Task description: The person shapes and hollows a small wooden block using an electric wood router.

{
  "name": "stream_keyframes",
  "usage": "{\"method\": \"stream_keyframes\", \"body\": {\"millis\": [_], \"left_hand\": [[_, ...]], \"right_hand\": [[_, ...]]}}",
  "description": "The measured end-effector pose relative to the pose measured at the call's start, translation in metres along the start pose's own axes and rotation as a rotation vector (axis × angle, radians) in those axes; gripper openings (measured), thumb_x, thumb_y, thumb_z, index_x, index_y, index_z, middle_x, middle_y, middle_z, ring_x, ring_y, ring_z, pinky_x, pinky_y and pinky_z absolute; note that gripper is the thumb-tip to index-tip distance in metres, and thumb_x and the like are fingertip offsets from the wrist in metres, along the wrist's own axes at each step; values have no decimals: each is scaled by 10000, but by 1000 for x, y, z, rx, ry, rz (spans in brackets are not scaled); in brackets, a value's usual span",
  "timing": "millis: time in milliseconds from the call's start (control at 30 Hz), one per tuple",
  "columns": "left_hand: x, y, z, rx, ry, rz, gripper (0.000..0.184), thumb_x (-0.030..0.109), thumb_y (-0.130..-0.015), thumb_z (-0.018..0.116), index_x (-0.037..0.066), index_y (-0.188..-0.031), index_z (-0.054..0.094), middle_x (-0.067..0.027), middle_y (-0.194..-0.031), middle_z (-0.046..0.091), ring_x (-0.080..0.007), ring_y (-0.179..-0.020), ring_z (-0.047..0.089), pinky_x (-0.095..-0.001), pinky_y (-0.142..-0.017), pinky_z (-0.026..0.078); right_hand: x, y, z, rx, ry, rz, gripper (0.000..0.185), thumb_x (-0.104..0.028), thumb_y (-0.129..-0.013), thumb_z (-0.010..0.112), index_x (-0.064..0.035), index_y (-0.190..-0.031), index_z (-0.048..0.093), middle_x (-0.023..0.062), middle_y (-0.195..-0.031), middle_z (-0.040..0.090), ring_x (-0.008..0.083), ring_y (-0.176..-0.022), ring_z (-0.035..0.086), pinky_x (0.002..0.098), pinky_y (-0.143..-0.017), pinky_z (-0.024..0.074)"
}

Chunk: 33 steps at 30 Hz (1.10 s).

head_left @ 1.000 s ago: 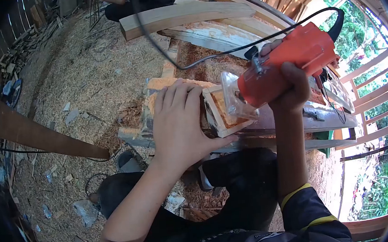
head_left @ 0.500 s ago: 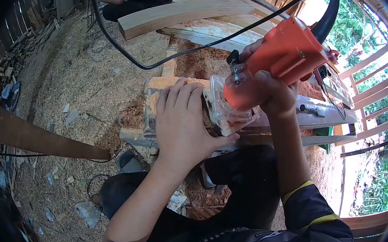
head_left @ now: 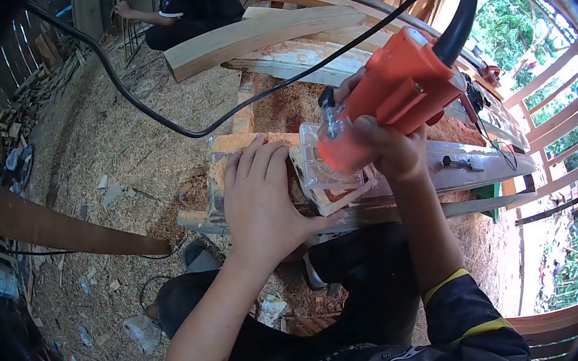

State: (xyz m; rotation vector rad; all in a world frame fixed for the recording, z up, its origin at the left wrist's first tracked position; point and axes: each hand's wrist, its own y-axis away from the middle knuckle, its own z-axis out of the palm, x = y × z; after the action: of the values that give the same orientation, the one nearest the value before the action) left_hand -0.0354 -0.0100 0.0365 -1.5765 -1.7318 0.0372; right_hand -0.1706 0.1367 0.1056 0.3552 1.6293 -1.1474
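My right hand [head_left: 389, 144] is wrapped round an orange power tool [head_left: 404, 84] with a black cord and a clear plastic base [head_left: 318, 161]. That base rests over a small wooden frame [head_left: 346, 199] on the work board. Pressed flat beside the frame's left edge is my left hand [head_left: 260, 200], fingers pointing away and thumb stretched along the near side. Whether it grips the frame's edge is hidden. Sawdust lies on the board [head_left: 231, 143] past my left fingertips. The tool's bit cannot be made out.
The black cord [head_left: 195, 132] arcs over the work area. A curved wooden beam [head_left: 256, 37] lies beyond, near another person [head_left: 198, 9] crouching. A brown curved piece [head_left: 66, 224] stands at left. A small dark tool [head_left: 461, 163] lies on the right plank.
The orange tool has moved left and its clear base has come down over the frame, which it stood tilted above at first. My left hand has stayed beside the frame. The cord has swung lower.
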Motion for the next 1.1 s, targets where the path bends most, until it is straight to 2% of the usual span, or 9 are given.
{"method": "stream_keyframes", "body": {"millis": [267, 367, 467, 567, 667, 767, 867, 1067, 1100], "left_hand": [[0, 0, -1, 16, -1, 14, 1065, 632, -481, 959, -23, -1253, 630, -189, -1313, 633, -382, -1338, 560, -531, -1178, 362], [0, 0, -1, 9, 7, 16, 1060, 632, -484, 960, -27, -1248, 634, -193, -1316, 632, -385, -1334, 561, -532, -1178, 365], [1, -2, -2, 9, 8, 21, 1053, 630, -489, 962, -30, -1243, 638, -197, -1317, 632, -385, -1323, 566, -533, -1177, 369], [1, -1, -3, 4, -3, 15, 1051, 629, -491, 963, -32, -1241, 639, -202, -1316, 631, -385, -1314, 571, -530, -1178, 371], [2, 0, -3, 4, -2, 17, 1049, 625, -492, 964, -33, -1240, 638, -204, -1320, 629, -383, -1313, 571, -526, -1177, 372], [2, -2, -4, -5, 9, 15, 1047, 622, -492, 965, -33, -1240, 636, -202, -1328, 624, -382, -1319, 566, -527, -1176, 371], [2, -1, -5, -7, 5, 12, 1042, 621, -496, 963, -31, -1240, 634, -198, -1335, 619, -382, -1323, 562, -533, -1176, 367], [1, 1, -3, 0, 6, 17, 1038, 625, -508, 955, -25, -1251, 632, -192, -1337, 619, -380, -1324, 561, -538, -1178, 360], [1, 1, -4, -3, 7, 15, 1037, 624, -511, 954, -24, -1254, 632, -191, -1337, 620, -378, -1324, 561, -536, -1179, 360]], "right_hand": [[-2, -1, -3, 18, 18, 36, 717, -52, -729, 841, -19, -1379, 540, 76, -1100, 695, 176, -992, 701, 363, -886, 586], [-3, 0, 2, -30, -24, -25, 717, -53, -724, 830, -15, -1376, 535, 76, -1098, 693, 175, -1003, 696, 365, -892, 580], [0, 0, 1, -33, 64, -45, 725, -64, -717, 818, -10, -1379, 527, 75, -1102, 693, 172, -1002, 695, 362, -900, 576], [-6, -3, -1, 12, -8, 45, 733, -58, -709, 808, -5, -1384, 526, 75, -1114, 696, 165, -1005, 693, 357, -908, 572], [-2, -1, 3, 14, -14, -38, 718, -52, -706, 804, -14, -1371, 536, 64, -1100, 692, 163, -991, 691, 358, -904, 571], [-2, -1, -4, -74, 115, -61, 715, -57, -700, 810, -18, -1361, 542, 60, -1099, 689, 165, -1003, 690, 362, -910, 571], [-6, -3, -3, 24, 40, 54, 718, -64, -695, 818, -22, -1358, 544, 56, -1088, 686, 169, -997, 692, 362, -908, 572], [-3, -1, -4, -56, 67, -49, 723, -63, -691, 827, -29, -1357, 548, 62, -1073, 683, 182, -985, 692, 370, -895, 575], [-3, -2, -3, -18, 43, -13, 728, -70, -688, 828, -28, -1358, 548, 65, -1075, 685, 182, -987, 693, 371, -896, 576]]}}
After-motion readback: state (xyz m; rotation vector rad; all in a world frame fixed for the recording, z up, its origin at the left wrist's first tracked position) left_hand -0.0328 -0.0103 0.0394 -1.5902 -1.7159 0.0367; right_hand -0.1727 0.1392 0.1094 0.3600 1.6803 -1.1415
